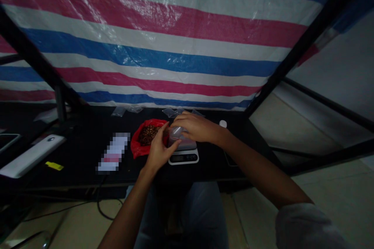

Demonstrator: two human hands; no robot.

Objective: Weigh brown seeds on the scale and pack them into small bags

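And here's the setup: a red, white and blue striped tarpaulin (146, 46) hangs across the far side of a black table (73, 167), with a black metal frame (309, 39) running up to the right. Centre stage sits a digital kitchen scale (184, 157), and on it, a clear plastic bag (176, 134). The left hand (159, 151) comes in on the bag's left side, fingers curled together against it, while the right hand (197, 126) reaches over the top, fingers together and pressing down; both look closed on the bag. Just left of the scale, a red plastic bag (142, 142) lies open around brown dried pieces (148, 134). Farther left, a blurred white packet (113, 152), a white power bank (32, 155) and a small yellow tag (54, 166). Off to the right, 1 small white cap (223, 123).
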